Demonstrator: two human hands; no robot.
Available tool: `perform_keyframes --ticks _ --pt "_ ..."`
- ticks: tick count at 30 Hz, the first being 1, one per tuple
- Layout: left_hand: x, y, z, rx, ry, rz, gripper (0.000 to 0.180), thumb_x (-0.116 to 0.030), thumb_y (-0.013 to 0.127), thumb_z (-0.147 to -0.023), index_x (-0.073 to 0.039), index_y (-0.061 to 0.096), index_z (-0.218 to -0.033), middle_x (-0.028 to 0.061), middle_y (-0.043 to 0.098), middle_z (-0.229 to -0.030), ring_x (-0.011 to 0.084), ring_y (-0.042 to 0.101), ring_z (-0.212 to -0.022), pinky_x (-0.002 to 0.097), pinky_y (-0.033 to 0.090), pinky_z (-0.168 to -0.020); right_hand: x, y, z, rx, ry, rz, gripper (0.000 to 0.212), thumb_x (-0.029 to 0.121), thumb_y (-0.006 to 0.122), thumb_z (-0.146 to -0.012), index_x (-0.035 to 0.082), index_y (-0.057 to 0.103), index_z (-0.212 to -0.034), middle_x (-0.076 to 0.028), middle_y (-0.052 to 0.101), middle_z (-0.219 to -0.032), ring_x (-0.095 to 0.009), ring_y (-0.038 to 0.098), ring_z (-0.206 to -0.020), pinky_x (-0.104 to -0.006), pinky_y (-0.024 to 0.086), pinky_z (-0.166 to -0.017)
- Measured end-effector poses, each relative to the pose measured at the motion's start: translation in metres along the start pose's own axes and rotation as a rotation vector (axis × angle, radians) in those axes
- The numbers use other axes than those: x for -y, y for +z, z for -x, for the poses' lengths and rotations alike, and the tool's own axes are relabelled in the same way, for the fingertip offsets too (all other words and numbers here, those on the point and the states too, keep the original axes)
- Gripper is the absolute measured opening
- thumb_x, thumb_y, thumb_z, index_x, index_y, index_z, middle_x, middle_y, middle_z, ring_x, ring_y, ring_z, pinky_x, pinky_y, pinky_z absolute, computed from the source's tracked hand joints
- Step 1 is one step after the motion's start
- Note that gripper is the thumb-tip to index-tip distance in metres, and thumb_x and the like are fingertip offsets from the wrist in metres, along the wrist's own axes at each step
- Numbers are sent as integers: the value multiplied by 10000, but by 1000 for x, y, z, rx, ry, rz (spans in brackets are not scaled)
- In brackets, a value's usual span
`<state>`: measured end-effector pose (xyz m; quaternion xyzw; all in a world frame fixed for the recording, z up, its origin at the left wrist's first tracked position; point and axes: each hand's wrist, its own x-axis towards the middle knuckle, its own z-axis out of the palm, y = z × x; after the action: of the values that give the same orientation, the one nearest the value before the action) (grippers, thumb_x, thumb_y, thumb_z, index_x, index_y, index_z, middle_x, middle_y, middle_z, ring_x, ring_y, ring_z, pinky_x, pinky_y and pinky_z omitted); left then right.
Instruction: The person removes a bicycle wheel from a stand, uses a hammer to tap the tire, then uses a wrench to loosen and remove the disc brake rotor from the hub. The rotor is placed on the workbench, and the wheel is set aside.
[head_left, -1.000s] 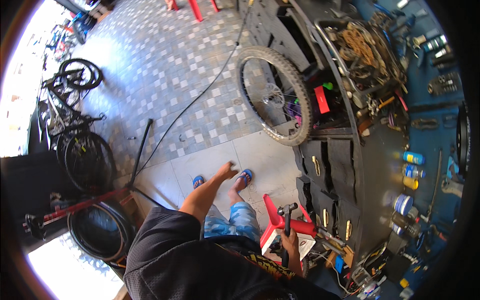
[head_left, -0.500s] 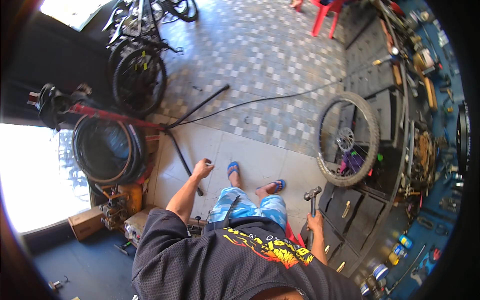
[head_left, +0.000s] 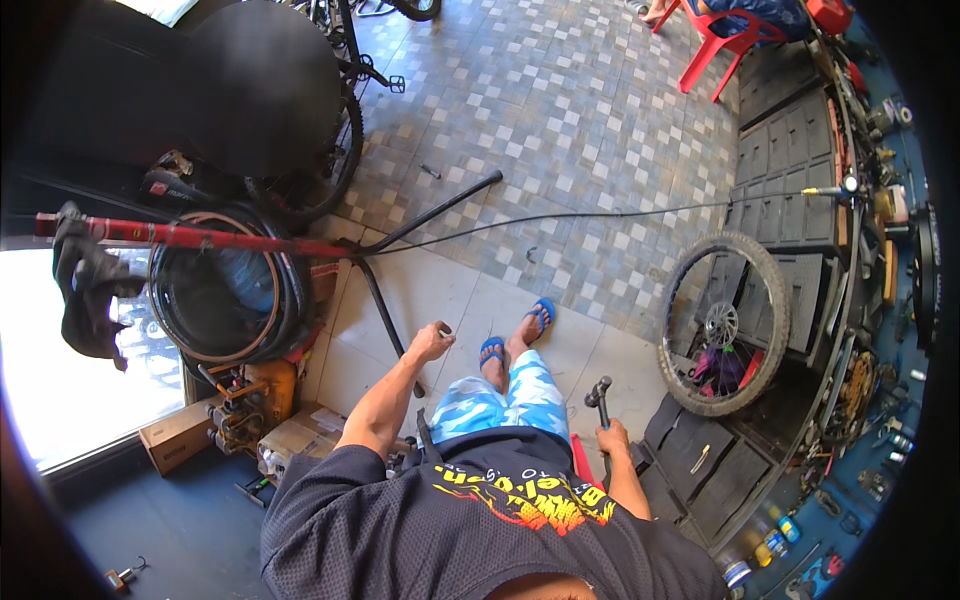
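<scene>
My right hand point(head_left: 613, 437) is wrapped round the handle of a hammer point(head_left: 599, 391), whose dark head points up and away from me. The hammer is held at my right side, beside the grey drawers. My left hand point(head_left: 431, 343) is held forward over the pale floor tiles, its fingers curled together. A small pale bit shows at the fingertips, too small to name. Close by on its left runs a dark leg of the red repair stand point(head_left: 225, 238).
A bicycle wheel point(head_left: 722, 325) with a disc rotor leans against the drawers point(head_left: 790, 150) on the right. Tyres point(head_left: 217, 290) are stacked at the left. A thin hose point(head_left: 560, 215) crosses above the tiled floor. Farther off stands a red chair point(head_left: 715, 50); a dark round shape point(head_left: 265, 90) partly hides bicycles.
The view has shifted, and my feet have stepped to a new stance. The hammer has tilted left, still in my right hand. My left hand stays curled in front of me.
</scene>
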<state>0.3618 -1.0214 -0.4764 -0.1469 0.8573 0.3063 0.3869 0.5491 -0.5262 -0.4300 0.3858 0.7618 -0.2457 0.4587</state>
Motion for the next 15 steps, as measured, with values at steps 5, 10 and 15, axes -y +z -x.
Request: perform_keyframes --ticks 5,10,15 --pt "-27 -42 -77 -61 17 62 395 -362 721 -910 -73 706 -1179 199 757 -1017 345 732 -963 420 572 -858 59 -18 -41 151 58 67 355 219 650 -873 -12 645 -1142 -209 725 -861 -297 715 -612 -423 582 -579" --pt "-43 -78 -167 -65 -35 109 359 -317 690 -908 -72 712 -1170 206 752 -1034 357 724 -995 427 564 -879 143 -18 -92 179 150 87 333 208 642 -870 -20 654 -1112 -218 724 -881 -299 715 -615 -430 584 -593" --pt "-29 -99 -294 -32 49 -15 374 -289 689 -883 -50 692 -1170 237 732 -1032 383 712 -985 452 555 -884 240 10 -126 174 52 -27 315 219 617 -922 -8 604 -1141 -219 710 -866 -309 700 -561 -430 564 -548"
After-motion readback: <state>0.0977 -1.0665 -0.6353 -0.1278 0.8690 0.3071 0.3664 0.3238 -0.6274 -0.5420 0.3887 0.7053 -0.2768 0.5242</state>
